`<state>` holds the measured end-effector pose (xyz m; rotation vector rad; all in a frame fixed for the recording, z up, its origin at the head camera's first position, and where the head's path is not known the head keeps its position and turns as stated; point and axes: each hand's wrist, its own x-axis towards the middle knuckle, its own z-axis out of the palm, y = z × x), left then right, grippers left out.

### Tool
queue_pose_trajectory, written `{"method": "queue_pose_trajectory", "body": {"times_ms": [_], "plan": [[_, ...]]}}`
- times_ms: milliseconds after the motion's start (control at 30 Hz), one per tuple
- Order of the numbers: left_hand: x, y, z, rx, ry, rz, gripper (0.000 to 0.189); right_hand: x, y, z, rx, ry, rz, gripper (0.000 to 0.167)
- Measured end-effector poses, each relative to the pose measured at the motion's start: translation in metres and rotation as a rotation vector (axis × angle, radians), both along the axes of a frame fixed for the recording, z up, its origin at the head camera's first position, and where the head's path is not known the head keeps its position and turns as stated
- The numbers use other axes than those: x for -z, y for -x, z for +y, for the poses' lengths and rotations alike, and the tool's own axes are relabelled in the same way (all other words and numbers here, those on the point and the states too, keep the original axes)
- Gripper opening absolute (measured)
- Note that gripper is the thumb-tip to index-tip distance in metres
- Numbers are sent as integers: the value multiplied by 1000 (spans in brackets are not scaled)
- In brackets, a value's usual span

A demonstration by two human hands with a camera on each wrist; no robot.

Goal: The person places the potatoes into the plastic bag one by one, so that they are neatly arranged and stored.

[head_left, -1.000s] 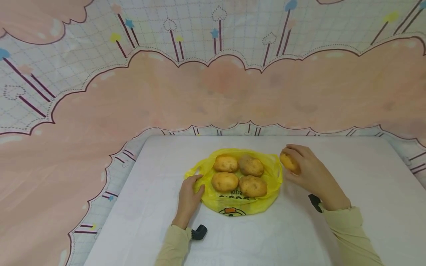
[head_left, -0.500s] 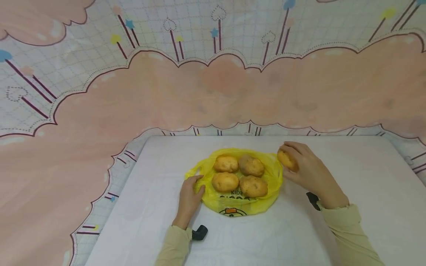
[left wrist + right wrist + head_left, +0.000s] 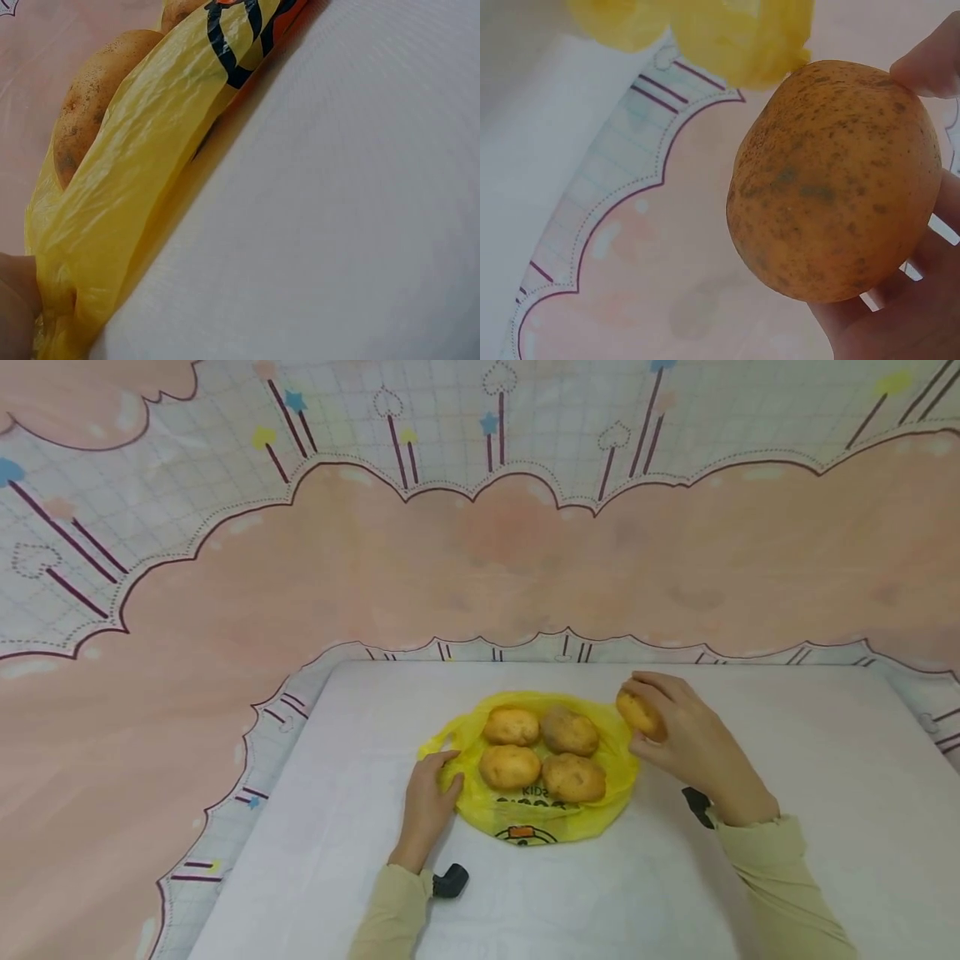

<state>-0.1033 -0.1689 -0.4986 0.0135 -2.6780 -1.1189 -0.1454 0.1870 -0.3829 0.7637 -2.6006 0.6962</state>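
Observation:
My right hand holds a potato by the right edge of a yellow plastic bag. In the right wrist view the potato is speckled brown, with the thumb on one side and the fingers on the other. The bag lies spread on the table with its mouth open, and several potatoes rest in it. At its left edge my left hand grips the plastic. The left wrist view shows the bag bunched beside a digit; the other fingers are hidden there.
A white-covered table carries the bag. Behind it hangs a pink and white patterned cloth, which reaches down the table's left and right sides. Each wrist wears a black device near a beige sleeve.
My right hand, with the potato in its grip, has moved slightly left and up, toward the bag's right edge. The left hand and the potatoes in the bag have stayed in place.

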Motion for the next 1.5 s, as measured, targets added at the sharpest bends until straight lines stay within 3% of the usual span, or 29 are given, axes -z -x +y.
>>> {"method": "queue_pose_trajectory", "body": {"times_ms": [333, 733, 1067, 1333, 1500], "plan": [[0, -1, -3, -8, -11, -27, 34, -6, 1, -13, -13, -3, -21, 55], [-1, 0, -6, -13, -12, -28, 34, -8, 3, -34, -89, -54, -23, 56], [-1, 2, -3, -1, 3, 20, 32, -3, 5, -44, -149, -55, -6, 57], [-2, 4, -2, -4, -5, -32, 34, 4, 6, -55, -199, -66, -12, 54], [-1, 5, -2, -4, -9, -26, 33, 7, 7, -62, -216, -68, -2, 52]]}}
